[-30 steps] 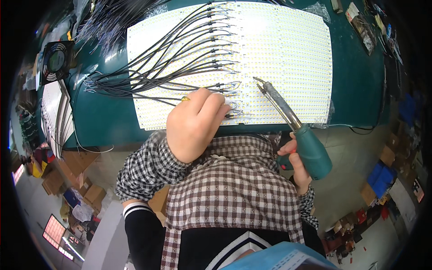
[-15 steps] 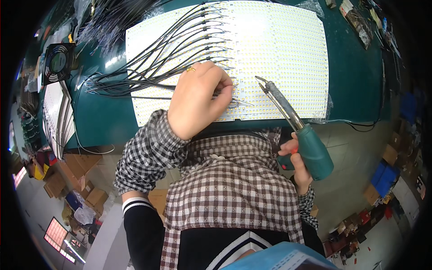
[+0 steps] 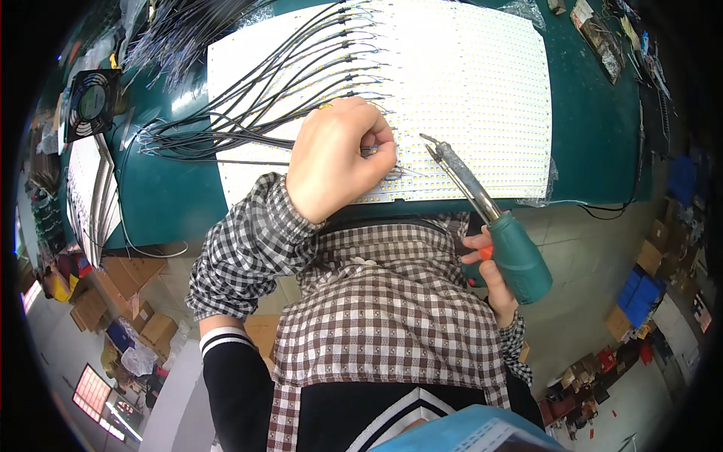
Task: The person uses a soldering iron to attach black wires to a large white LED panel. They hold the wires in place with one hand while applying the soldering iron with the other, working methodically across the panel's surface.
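Observation:
A white LED panel (image 3: 474, 90), dotted with rows of small yellowish chips, lies in front of me on the bench. Several black cables (image 3: 260, 94) fan across its left half, their thin stripped ends lined up along the middle. My left hand (image 3: 335, 158) is closed in a pinch over the lower cable ends, on a cable's wires; the fingertips partly hide them. In my right hand (image 3: 497, 285) is a soldering gun (image 3: 521, 260) with a green body and an orange-red trigger. Its metal tip points up and left, just right of my left fingertips, apparently above the panel.
Left on the green bench (image 3: 595, 135) stand a black fan (image 3: 93, 105) and a stack of white panels (image 3: 92, 192). A bundle of loose wires (image 3: 184, 38) lies at the far left. Scraps and a dark narrow piece (image 3: 597, 41) lie far right. Cardboard boxes (image 3: 128, 282) sit below left.
The soldering gun has moved slightly left, its tip closer to my left fingers. My left hand has shifted a little to the right, still pinched.

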### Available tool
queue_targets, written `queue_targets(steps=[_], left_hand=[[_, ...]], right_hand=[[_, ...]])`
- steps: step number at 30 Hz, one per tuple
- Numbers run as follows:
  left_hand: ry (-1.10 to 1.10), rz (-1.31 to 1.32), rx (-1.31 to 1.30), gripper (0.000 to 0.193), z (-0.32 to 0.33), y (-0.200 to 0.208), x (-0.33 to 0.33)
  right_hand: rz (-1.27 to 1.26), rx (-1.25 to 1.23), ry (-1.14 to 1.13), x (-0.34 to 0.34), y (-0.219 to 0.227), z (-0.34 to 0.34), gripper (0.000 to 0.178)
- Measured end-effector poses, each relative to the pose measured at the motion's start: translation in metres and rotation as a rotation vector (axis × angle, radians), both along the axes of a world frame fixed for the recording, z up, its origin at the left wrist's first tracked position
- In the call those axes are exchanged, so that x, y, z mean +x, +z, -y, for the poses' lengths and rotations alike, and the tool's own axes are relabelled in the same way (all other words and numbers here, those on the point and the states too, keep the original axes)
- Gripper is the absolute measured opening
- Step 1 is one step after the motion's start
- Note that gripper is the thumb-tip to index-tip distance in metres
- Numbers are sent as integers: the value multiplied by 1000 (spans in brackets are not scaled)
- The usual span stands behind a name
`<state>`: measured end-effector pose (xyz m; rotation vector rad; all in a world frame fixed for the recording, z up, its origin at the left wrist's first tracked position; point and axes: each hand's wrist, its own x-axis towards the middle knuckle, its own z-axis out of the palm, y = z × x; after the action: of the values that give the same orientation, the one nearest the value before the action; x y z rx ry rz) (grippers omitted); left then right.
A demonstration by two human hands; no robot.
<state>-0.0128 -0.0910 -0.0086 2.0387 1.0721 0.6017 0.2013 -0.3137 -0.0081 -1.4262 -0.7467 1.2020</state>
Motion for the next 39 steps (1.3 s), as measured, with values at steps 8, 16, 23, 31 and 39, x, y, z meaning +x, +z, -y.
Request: queue_targets(steps=[8,16,23,31,39], left_hand=[[7,1,39,9,0,0,2],[-9,-14,33,9,-1,2,1],[-15,-11,24,9,-1,2,1],[-27,-20,25,9,-2,3,1],[-46,-58,29,9,-3,4,-1]], right_hand=[[47,-89,61,0,6,-2,42],[186,-51,118,0,-3,1,42],[237,-50,147,1,-4,1,44],[205,-41,140,-1,-2,-1,44],[198,-10,143,-1,-1,0,45]])
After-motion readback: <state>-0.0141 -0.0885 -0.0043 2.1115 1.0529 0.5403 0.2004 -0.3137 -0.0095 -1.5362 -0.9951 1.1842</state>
